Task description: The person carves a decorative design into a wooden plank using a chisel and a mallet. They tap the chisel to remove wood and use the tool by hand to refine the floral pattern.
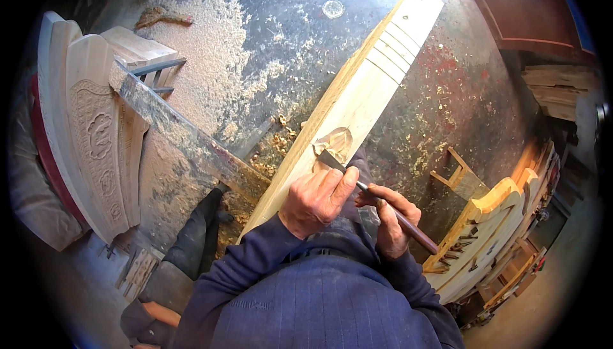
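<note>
A long wood-carving chisel [418,234] with a dark round handle slants across a pale squared timber beam [348,110]. Its metal blade rests at a shallow carved oval hollow [337,141] in the beam's top face, where curled shavings lie. My left hand [313,202] is closed around the metal part near the blade, its wrist low over the beam. Farther back, my right hand [393,221] wraps the handle with its fingers. Several dark lines cross the beam toward its far end.
A carved pale wood panel [99,126] stands at the left, beside a dusty plank [185,135]. Sawdust [204,49] covers the floor there. Another person's arm [163,314] shows at lower left. At right, carving tools [456,247] lie on a pale board; a reddish-brown cabinet [527,7] stands beyond.
</note>
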`<state>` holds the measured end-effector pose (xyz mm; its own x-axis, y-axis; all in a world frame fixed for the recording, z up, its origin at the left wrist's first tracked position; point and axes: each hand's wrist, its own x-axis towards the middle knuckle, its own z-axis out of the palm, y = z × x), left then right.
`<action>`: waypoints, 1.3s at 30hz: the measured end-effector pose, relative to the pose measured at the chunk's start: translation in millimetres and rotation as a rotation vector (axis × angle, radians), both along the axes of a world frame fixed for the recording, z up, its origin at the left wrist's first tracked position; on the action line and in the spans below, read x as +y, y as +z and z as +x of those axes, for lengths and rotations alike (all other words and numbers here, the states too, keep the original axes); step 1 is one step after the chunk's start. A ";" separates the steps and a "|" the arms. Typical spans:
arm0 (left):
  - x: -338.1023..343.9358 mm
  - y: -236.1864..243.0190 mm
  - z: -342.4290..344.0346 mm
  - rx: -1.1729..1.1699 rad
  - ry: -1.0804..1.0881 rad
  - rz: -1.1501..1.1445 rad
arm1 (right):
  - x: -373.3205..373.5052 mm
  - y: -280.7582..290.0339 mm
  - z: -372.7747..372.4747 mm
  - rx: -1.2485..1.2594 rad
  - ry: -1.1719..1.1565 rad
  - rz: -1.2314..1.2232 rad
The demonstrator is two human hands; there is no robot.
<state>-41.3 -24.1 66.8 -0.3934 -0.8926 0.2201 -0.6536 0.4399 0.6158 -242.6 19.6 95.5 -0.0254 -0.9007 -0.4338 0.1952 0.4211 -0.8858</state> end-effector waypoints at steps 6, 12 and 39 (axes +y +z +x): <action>-1.4 -2.0 1.4 0.012 -0.004 -0.015 | -5.0 1.1 -0.4 0.057 0.041 -0.015; -2.8 1.7 1.3 0.046 0.001 0.013 | -8.9 5.1 -3.2 0.118 0.085 -0.050; -7.5 1.8 1.6 0.074 0.013 0.034 | -26.5 13.7 -8.5 0.215 0.189 -0.100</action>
